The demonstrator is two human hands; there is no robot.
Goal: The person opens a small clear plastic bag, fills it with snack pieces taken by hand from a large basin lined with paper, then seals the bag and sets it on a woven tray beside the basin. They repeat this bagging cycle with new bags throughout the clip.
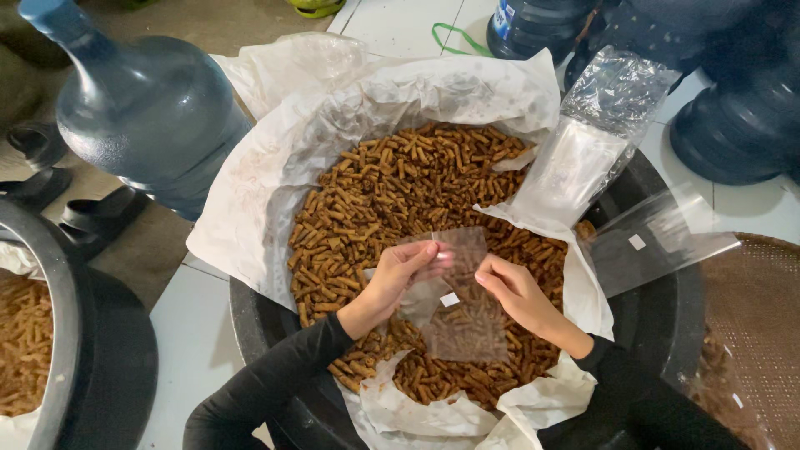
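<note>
My left hand (398,277) and my right hand (518,293) both pinch a small clear plastic bag (461,308) with a white sticker, held over a heap of brown stick-shaped snacks (392,192). The snacks fill a large black tub (650,325) lined with white paper (258,192). My left fingers grip the bag's upper left edge, my right fingers its right edge. Both arms wear black sleeves.
A stack of clear bags (583,158) leans on the tub's right rim, with another clear bag (658,242) beside it. A blue water jug (142,108) stands at left, dark jugs (733,108) at top right, a second snack tub (33,333) far left, a woven tray (758,325) right.
</note>
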